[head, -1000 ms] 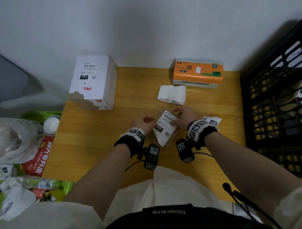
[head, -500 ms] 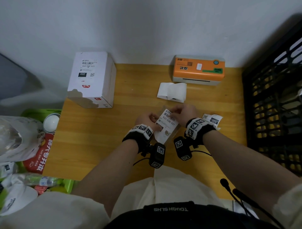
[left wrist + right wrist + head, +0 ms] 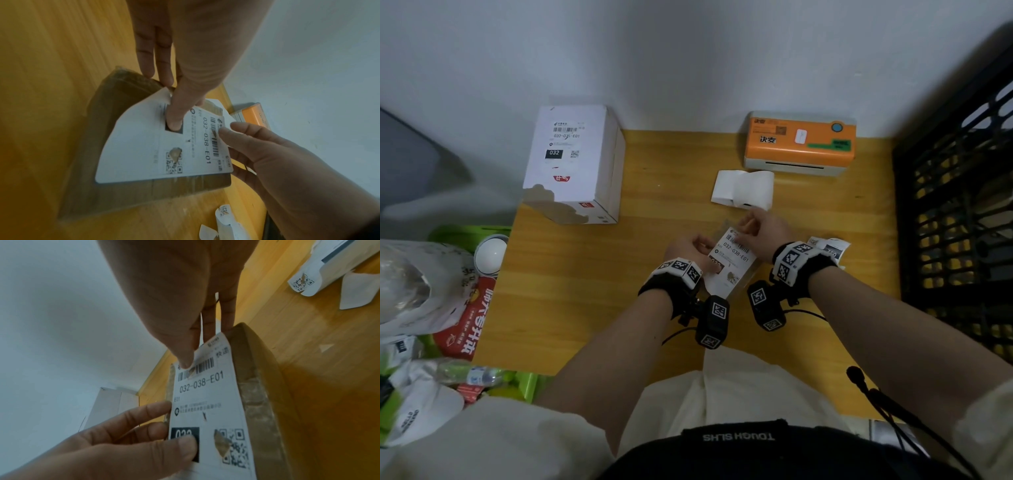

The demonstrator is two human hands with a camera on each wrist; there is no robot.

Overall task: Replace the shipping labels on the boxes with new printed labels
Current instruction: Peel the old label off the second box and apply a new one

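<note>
A flat brown cardboard box (image 3: 749,278) is held tilted over the wooden table (image 3: 592,291). Its white shipping label (image 3: 734,258) reads 032-038-E01 and has small torn spots. My left hand (image 3: 707,253) grips the box's left edge: the thumb (image 3: 185,444) presses the label's black patch (image 3: 174,129) and the fingers (image 3: 154,65) curl behind. My right hand (image 3: 743,230) pinches the label's top corner by the barcode (image 3: 205,368), thumb (image 3: 185,360) on the print. In the left wrist view that corner (image 3: 223,108) stands lifted off the box (image 3: 115,194).
A white box (image 3: 571,161) bearing its own label (image 3: 565,137) stands at the back left. An orange label printer (image 3: 799,144) sits at the back right, with blank label stock (image 3: 743,188) before it. A crumpled peeled label (image 3: 828,248) lies by my right wrist. A black crate (image 3: 959,205) borders the right; bags and a green bin (image 3: 465,236) crowd the left.
My left hand has shifted right so its thumb now lies on the label. The right hand has stayed at the label's top corner.
</note>
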